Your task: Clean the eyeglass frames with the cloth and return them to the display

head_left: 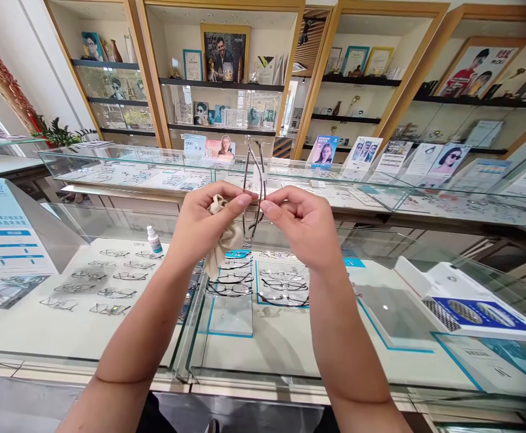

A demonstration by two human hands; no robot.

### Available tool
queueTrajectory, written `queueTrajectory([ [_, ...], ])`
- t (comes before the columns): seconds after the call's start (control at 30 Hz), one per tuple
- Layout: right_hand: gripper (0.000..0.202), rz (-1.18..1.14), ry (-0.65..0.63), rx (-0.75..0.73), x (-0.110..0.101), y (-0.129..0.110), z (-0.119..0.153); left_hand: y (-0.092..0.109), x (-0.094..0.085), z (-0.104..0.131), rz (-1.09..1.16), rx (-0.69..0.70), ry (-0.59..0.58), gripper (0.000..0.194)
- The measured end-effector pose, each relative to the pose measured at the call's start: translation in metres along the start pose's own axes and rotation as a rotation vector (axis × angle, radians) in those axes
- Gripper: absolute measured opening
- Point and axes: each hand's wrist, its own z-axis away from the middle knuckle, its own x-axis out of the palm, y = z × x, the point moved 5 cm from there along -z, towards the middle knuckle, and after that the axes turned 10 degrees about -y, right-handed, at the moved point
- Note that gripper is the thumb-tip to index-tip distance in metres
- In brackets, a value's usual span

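A pair of dark thin-framed eyeglasses (246,171) is held up on end above the glass counter, between my two hands. My left hand (204,219) pinches the frame with thumb and forefinger, and a crumpled beige cloth (220,252) hangs from its other fingers. From the opposite side, my right hand (305,222) has its thumb and forefinger closed on the dark part of the eyeglasses; its remaining fingers are curled. A small white tag seems to show between the two sides of the frame.
Under my hands, a glass display case (226,361) holds rows of eyeglasses (231,290). A small white spray bottle (154,239) stands on the left. An open white box (465,294) lies right. Another glass counter (154,159) and shelves stand behind.
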Motion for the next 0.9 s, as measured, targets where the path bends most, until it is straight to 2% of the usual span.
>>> queueTrajectory([
  [0.23,0.020,0.084,0.092,0.008,-0.009,-0.003,0.001,0.004,-0.001,0.001,-0.089,-0.001,0.041,0.016],
  [0.53,0.015,0.287,0.406,-0.041,-0.029,-0.007,0.011,0.004,0.002,0.002,-0.164,-0.050,0.053,0.018],
  [0.73,0.015,0.370,0.483,-0.117,-0.038,-0.008,0.012,-0.001,0.003,0.001,-0.181,-0.097,0.048,0.021],
  [0.9,0.030,0.483,0.491,-0.170,-0.037,-0.013,0.012,-0.001,0.007,-0.001,-0.202,-0.071,-0.038,0.022],
])
